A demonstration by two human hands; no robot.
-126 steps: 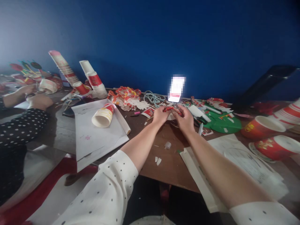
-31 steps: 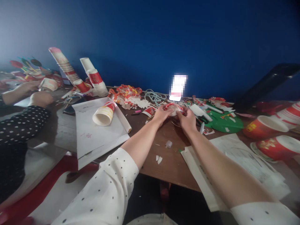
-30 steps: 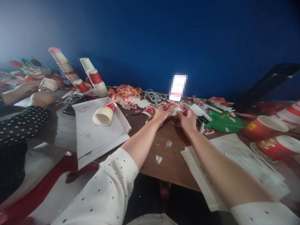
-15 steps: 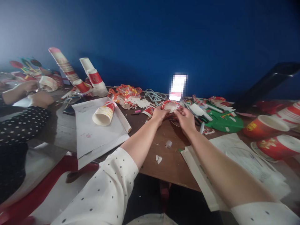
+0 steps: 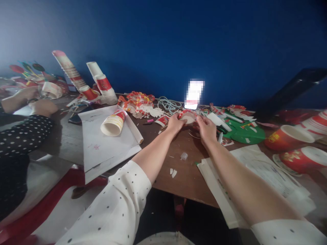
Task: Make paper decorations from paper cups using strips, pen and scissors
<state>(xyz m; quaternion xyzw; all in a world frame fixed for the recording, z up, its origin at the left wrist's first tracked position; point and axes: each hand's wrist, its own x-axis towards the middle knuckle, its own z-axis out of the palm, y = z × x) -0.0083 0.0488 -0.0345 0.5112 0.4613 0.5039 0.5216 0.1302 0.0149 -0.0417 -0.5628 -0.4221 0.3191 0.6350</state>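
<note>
Shifted slightly rightward since half a second ago, the right hand (image 5: 206, 129) holds its fingertips close together by the right edge of the red-edged paper piece (image 5: 189, 118), mid-frame; contact is unclear. The left hand (image 5: 175, 124) pinches its left side, fingers partly hidden.

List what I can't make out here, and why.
All in the head view:
Left end of the red-and-white paper piece: covered by the left hand.
Whether the right hand grips its other end: too small to tell.
Content of the bright screen: pixelated.
Part of the papers: behind the right forearm.
Striped cups: cut off by the right edge.
</note>
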